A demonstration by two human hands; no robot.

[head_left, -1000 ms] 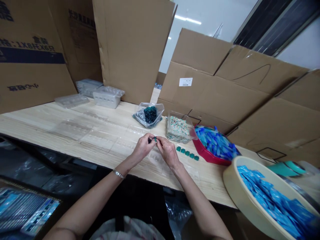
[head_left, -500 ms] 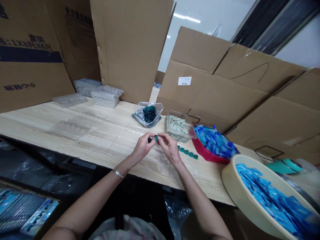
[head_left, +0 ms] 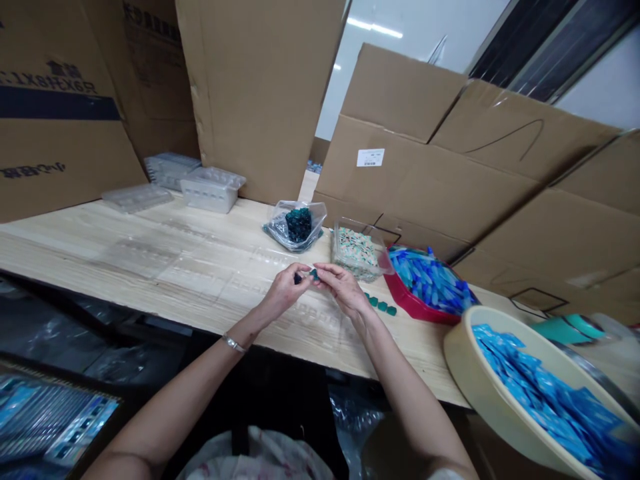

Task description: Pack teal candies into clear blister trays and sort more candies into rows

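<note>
A small packing workshop, long pale wood table [head_left: 100,257], cardboard cartons [head_left: 425,180] propped behind, stacked clear plastic trays [head_left: 213,190], cream tub [head_left: 455,363] of blue sachets [head_left: 540,400].

From my remote view I log clear plastic trays [head_left: 213,190] at the far left of the wooden bench [head_left: 75,250], a red tray [head_left: 410,303] of blue pieces, a cream basin [head_left: 463,363] of blue packets, and cardboard flaps [head_left: 425,180] propped behind.
</note>
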